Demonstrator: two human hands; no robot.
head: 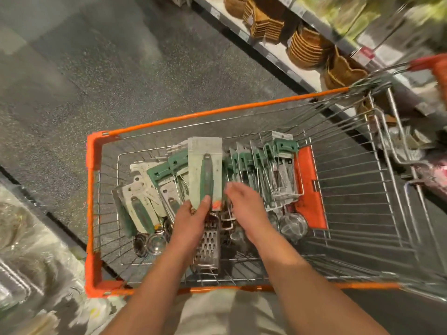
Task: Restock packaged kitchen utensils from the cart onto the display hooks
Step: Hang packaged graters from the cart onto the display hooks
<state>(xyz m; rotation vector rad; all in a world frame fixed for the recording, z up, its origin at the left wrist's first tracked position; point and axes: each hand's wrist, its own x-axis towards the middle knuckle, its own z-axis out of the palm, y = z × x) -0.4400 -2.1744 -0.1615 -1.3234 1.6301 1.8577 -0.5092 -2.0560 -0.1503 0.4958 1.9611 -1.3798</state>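
An orange-rimmed wire cart (pixel 217 112) stands in front of me, holding several carded utensils with green handles. My left hand (pixel 192 220) grips a packaged grater (pixel 205 170) by its white card, the thumb on the green handle; the steel grating blade (pixel 209 247) hangs below my palm. My right hand (pixel 244 201) hovers beside it with relaxed fingers, just above a row of upright green-carded packs (pixel 261 163). More white and green packs (pixel 145 189) lie flat at the cart's left side.
Shelves with stacked woven baskets (pixel 304 44) run along the upper right. The cart's orange handle (pixel 435 66) is at the far right. Plastic-wrapped goods (pixel 26 238) sit at the lower left. Grey speckled floor lies beyond the cart.
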